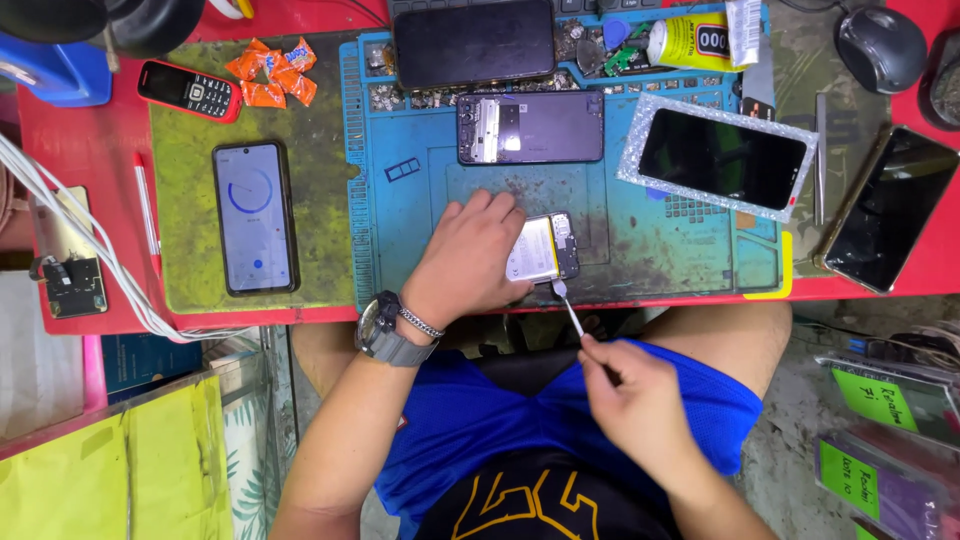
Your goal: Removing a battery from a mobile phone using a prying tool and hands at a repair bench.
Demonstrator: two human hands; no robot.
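- Left hand [468, 262]: pressed flat, fingers spread, on an opened phone body with a pale battery and dark circuit board [543, 249], which lies at the near edge of the blue silicone repair mat [400, 215].
- Right hand [630, 395]: pinched closed on a thin metal pry tool [568, 310]; the tool's tip touches the near corner of the opened phone.
- Phones and screens, counted: one black slab phone [473, 42] and one purple phone with its back removed [530, 127] beyond the left hand; one lit phone showing a blue ring [255, 217] and one small red keypad phone [188, 90] off to the left; one dark screen in clear bubble wrap [720, 158] and one gold-edged dark screen [888, 208] beyond the right hand.
- Packages: five orange sachets [272, 73] clustered beyond the lit phone; one yellow glue tube [700, 40] at the mat's far edge.
- Labels: two green paper tags on clear-wrapped items [868, 440], beside the right hand, low.
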